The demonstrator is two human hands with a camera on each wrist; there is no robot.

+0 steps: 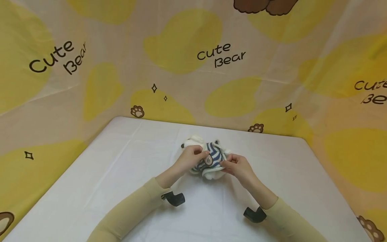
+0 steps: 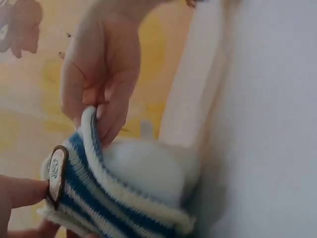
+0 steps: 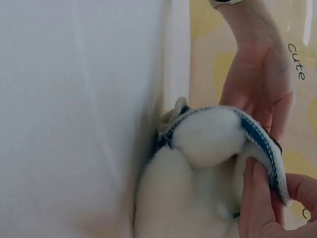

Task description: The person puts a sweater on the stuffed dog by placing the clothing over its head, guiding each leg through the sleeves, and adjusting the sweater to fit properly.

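A white plush toy lies on the table, its dark-nosed head toward the left. It wears a blue-and-white striped knit sweater with an oval badge on it. My left hand grips the sweater beside the badge, thumb on the front. At the sweater's rolled white hem, my right hand pinches the edge between thumb and fingers. In the right wrist view the hem stands pulled away from the fluffy body, with fingers inside it. The sweater's far side is hidden.
The toy lies on a white-covered table with rounded far corners. A yellow and beige "Cute Bear" cloth hangs behind and at both sides. Black curved pieces stick out at both sleeve cuffs.
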